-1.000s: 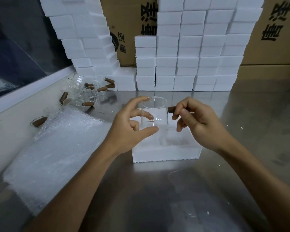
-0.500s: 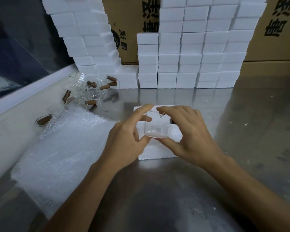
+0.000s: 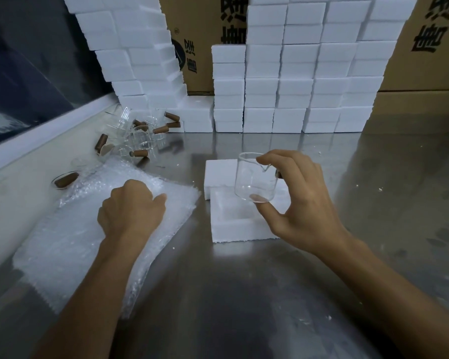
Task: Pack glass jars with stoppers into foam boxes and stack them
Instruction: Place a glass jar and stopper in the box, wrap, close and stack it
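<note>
- Head view: glass jar [image 3: 255,181] now pinched by right hand [image 3: 300,200] alone, above open foam box [image 3: 240,229].
- Left hand [image 3: 131,207] moved onto bubble wrap [image 3: 88,229], fingers curled; actual grip cannot be told.
- Wrapping judged next.

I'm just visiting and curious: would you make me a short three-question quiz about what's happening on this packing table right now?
1. True or false: the glass jar is lying on the table.
2. What is the left hand resting on? A) a cardboard carton B) the bubble wrap C) the open foam box
3. Fill in: the spare jars and brown stoppers lie at the table's far ____ side.

Key
1. False: the right hand holds it in the air above the open foam box, thumb under the base and fingers at the rim.
2. B
3. left
</note>
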A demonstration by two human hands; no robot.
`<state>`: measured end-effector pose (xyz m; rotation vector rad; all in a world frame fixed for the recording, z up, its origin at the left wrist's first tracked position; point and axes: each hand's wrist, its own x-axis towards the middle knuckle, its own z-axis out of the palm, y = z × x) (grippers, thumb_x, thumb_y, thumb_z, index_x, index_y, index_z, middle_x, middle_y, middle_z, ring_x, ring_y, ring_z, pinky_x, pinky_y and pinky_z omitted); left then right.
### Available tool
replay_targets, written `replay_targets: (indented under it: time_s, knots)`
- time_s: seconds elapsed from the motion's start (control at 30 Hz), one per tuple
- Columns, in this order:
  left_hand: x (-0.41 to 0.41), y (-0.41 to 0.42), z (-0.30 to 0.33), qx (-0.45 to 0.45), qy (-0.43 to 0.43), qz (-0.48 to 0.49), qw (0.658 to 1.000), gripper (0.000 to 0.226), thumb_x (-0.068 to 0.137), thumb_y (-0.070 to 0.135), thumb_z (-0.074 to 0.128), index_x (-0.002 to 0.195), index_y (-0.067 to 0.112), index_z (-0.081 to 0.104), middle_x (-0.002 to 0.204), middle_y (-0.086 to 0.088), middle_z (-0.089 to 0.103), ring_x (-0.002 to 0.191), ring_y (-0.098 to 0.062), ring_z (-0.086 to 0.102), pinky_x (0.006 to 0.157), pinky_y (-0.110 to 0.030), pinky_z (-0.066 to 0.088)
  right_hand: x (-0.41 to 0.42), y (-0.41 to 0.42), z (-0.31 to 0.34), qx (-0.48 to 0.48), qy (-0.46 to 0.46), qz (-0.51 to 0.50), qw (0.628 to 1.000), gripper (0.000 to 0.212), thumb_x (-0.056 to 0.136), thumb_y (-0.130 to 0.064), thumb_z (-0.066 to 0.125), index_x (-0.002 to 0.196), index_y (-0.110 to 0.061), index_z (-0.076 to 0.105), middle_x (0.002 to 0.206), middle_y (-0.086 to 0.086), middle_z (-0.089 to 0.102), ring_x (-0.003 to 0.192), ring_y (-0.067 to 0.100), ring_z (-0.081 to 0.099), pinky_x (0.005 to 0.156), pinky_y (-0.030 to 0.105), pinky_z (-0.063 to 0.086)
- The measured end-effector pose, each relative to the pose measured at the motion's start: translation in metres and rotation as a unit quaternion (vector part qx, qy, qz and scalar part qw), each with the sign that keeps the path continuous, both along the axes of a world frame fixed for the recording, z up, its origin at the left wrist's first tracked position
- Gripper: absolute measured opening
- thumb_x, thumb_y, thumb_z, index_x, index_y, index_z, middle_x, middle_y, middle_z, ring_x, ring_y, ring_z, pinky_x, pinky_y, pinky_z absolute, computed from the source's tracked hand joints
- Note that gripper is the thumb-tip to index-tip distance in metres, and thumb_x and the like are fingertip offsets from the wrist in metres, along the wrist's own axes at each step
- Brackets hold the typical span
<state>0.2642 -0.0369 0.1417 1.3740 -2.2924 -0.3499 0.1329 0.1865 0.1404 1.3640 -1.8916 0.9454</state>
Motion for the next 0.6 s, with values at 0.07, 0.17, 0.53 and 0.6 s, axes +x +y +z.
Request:
replay_targets:
  time_s: [0.07,0.17,0.53,0.6]
  knots:
    - [0.0,-0.001,0.001,0.014,0.031,0.004,0.999,0.025,0.089,0.037,0.07,0.076,0.016,0.069,0.077,-0.005,0.064,0.066,-0.027,0.052,0.067,-0.033,0.04,0.0,0.0,-0.001,-0.003,-0.004,0.003,1.0,0.047,0.077,-0.018,0.074,0.122,-0.009,0.059,0.12,0.006,0.06,0.108,0.025,0.055,0.089,0.041,0.043]
    - [0.002,0.0,0.005,0.006,0.072,0.017,0.997,0.02,0.092,0.026,0.068,0.075,0.015,0.068,0.082,-0.009,0.067,0.066,-0.024,0.046,0.067,-0.035,0.038,-0.001,0.0,-0.001,-0.014,-0.007,0.004,1.0,0.047,0.078,-0.02,0.074,0.121,-0.009,0.059,0.118,0.006,0.061,0.108,0.024,0.054,0.088,0.042,0.044]
    - [-0.003,0.028,0.02,-0.327,0.313,-0.306,0.838,0.016,0.079,-0.018,0.059,0.075,-0.003,0.059,0.075,-0.017,0.062,0.064,-0.028,0.058,0.057,-0.039,0.05,-0.004,0.002,0.0,-0.064,-0.024,-0.005,0.998,0.046,0.078,-0.018,0.076,0.12,-0.007,0.059,0.114,0.005,0.059,0.104,0.019,0.051,0.082,0.048,0.049]
    - [-0.008,0.037,0.017,-0.319,0.317,-0.323,0.833,0.024,0.072,-0.026,0.054,0.072,-0.002,0.055,0.071,-0.016,0.058,0.06,-0.03,0.055,0.055,-0.04,0.045,-0.004,0.002,0.0,-0.076,-0.033,-0.002,0.997,0.044,0.077,-0.016,0.077,0.116,-0.007,0.058,0.111,0.002,0.058,0.1,0.016,0.051,0.08,0.049,0.049]
